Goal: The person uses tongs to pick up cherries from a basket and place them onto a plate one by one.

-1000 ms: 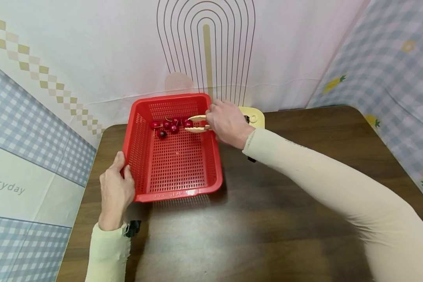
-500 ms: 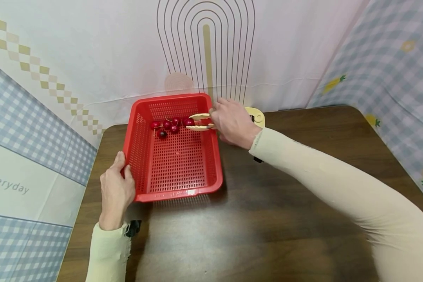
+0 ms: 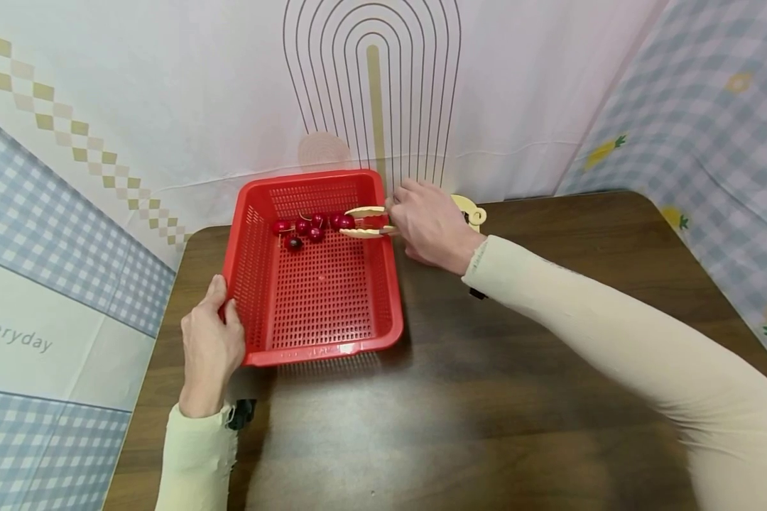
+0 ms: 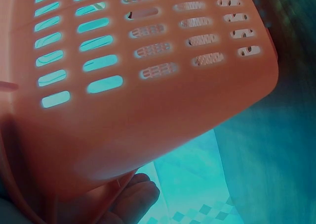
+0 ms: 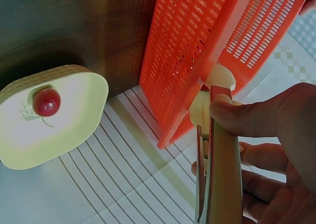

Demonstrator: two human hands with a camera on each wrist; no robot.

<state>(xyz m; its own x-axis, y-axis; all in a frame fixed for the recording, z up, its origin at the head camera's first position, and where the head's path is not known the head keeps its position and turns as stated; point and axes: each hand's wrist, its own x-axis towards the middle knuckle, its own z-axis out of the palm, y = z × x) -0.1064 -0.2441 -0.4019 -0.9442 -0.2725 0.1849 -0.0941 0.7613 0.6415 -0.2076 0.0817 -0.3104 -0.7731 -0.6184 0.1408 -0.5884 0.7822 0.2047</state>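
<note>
My left hand grips the left rim of a red perforated plastic basket, thumb over the edge. In the left wrist view, fingertips curl around the rim. Several dark red cherries lie toward the basket's far side. My right hand holds pale yellow tongs across the right rim. Their parted tips sit on either side of a cherry; whether they squeeze it I cannot tell. In the right wrist view, thumb and fingers close around the tongs' arms.
A pale yellow dish with one cherry stands right of the basket, mostly behind my right hand in the head view. The dark wooden table ends at a patterned cloth wall at the back.
My right hand and the tongs have shifted slightly right. The cherry between the tips has moved a little right with them. The left hand and basket have stayed put.
</note>
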